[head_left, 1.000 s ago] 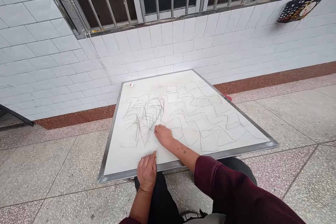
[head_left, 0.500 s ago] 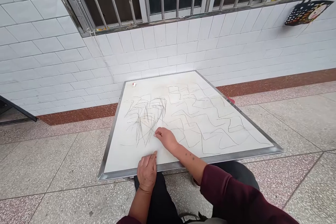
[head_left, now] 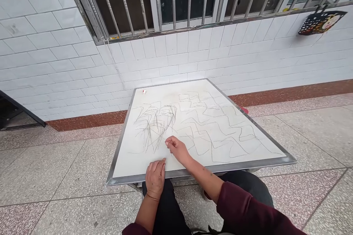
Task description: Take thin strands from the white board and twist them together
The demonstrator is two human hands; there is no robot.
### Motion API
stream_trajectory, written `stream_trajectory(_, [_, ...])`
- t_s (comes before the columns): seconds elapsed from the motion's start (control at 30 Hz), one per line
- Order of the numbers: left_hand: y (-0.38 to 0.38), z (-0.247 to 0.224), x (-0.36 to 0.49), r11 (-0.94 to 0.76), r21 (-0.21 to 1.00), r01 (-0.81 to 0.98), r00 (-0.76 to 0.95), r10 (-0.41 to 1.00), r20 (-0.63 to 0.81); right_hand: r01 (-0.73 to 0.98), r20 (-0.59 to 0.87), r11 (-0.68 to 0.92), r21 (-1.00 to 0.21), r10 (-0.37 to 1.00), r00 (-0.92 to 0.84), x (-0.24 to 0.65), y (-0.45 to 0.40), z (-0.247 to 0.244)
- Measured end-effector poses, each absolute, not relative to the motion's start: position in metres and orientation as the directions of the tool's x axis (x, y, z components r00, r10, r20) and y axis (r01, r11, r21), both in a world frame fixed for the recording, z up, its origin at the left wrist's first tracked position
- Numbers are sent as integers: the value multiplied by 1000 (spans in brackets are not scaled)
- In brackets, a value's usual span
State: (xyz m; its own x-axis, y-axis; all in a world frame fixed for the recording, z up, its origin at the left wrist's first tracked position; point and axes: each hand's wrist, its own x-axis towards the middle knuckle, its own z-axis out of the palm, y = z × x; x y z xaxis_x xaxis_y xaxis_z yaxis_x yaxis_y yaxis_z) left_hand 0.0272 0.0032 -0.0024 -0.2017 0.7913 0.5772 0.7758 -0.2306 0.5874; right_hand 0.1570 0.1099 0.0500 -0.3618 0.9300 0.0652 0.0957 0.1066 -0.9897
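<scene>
A white tabletop with a grey metal rim (head_left: 228,167) stands before me. Thin dark lines cover it: a dense tangle (head_left: 156,119) on the left and long zigzag lines (head_left: 220,117) on the right. Whether they are loose strands or drawn marks, I cannot tell. Just right of the tangle's lower end, my right hand (head_left: 178,150) is held in a pinch above the surface. What sits between its fingertips is too small to name. My left hand (head_left: 156,175) rests at the front edge with bent fingers pressed together, and its fingertips hide anything they grip.
A small white and red item (head_left: 144,91) lies at the table's far left corner. Behind the table is a white tiled wall (head_left: 168,58) with a barred window (head_left: 182,0). A patterned bag (head_left: 321,22) hangs at the upper right. My legs are under the front edge.
My right hand has shifted slightly right and down, away from the tangle, still pinched. The left hand stays at the table's edge. The whole view has tilted a little.
</scene>
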Motion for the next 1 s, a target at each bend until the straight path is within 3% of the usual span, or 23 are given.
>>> stream_trajectory(0.13, [-4, 21, 33, -178, 765, 618, -398, 769, 500, 92, 113, 157, -983, 923, -367, 176, 84, 69])
stream_trajectory(0.23, [-9, 52, 45, -145, 888, 436, -491, 789, 370, 177, 195, 282, -943, 899, -391, 195, 58, 88])
stream_trajectory(0.27, [-10, 64, 51, -123, 968, 220, -534, 815, 225, 211, 212, 316, -925, 890, -403, 201, 49, 94])
stream_trajectory(0.33, [-12, 86, 64, -97, 989, -112, -532, 846, 23, 254, 223, 350, -902, 880, -419, 212, 34, 104])
stream_trajectory(0.43, [-17, 110, 84, -91, 942, -323, -477, 875, -79, 262, 209, 349, -900, 873, -441, 225, 17, 113])
stream_trajectory(0.63, [-31, 123, 109, -90, 923, -375, -440, 893, -92, 99, 168, 260, -960, 825, -540, 246, -5, 117])
stream_trajectory(0.73, [-39, 127, 117, -137, 929, -345, -459, 888, -39, 51, 210, 291, -955, 791, -575, 255, -10, 119])
stream_trajectory(1.0, [-57, 132, 126, -180, 984, 12, -370, 913, 171, 138, 360, 419, -897, 877, -318, 268, -14, 137])
